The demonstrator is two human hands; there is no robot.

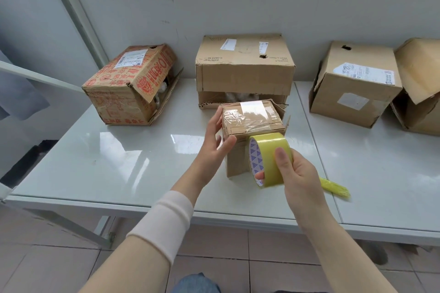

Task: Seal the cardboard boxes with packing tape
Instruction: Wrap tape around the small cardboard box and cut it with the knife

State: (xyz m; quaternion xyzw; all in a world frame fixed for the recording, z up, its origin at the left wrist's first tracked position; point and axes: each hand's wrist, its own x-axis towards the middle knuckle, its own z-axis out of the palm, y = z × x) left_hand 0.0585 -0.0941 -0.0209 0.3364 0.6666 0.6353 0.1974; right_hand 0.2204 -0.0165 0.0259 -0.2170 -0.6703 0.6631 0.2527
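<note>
Head: left hand (215, 141) flat against box (252, 119), right hand (298, 175) curled round tape roll (267, 150).

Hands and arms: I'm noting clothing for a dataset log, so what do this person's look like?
Both are bare: the left hand and right hand show no gloves, rings or watch. A pale pink fabric sleeve wraps the left forearm; the right forearm is uncovered as far as visible.

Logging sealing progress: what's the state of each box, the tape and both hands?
small box: upright, top taped.
tape roll: at small box's front.
left hand: straight fingers touch small box.
right hand: grips tape roll.
red-printed box: end flaps open.
middle box: front flap open.
right box: side flap ajar.
far-right box: flap open.
</note>
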